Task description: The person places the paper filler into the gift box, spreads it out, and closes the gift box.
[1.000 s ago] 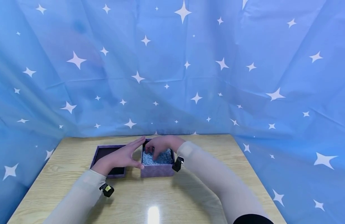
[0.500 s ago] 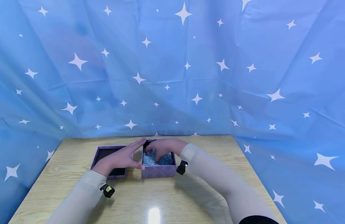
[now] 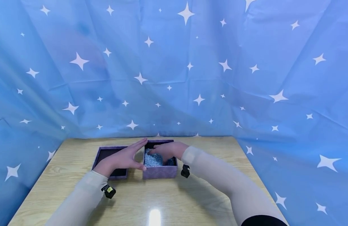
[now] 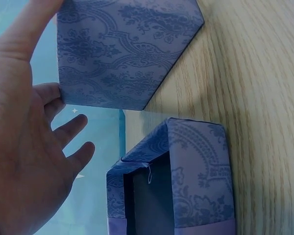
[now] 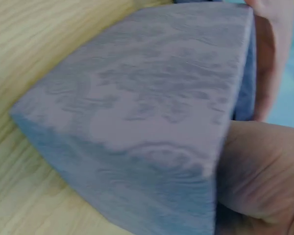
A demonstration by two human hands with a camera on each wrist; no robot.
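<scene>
A purple patterned box (image 3: 159,172) stands on the table, holding pale blue shredded paper filler (image 3: 152,159). My left hand (image 3: 121,160) is spread along its left wall, thumb at the near corner and a fingertip at the far one. In the left wrist view, the other fingers of the left hand (image 4: 19,142) are apart from the box (image 4: 127,51). My right hand (image 3: 166,151) reaches down into the box, its fingers at the filler. In the right wrist view, the wall of the box (image 5: 137,93) hides those fingertips.
The matching lid (image 3: 117,177) lies left of the box, its dark inside facing up, partly under my left hand and wrist. A blue curtain with white stars (image 3: 174,62) hangs behind and beside the wooden table (image 3: 140,201).
My right hand has shifted slightly right and lower in the box, its fingers moving over the filler. The filler now sits more mounded at the left. My left hand has stayed put.
</scene>
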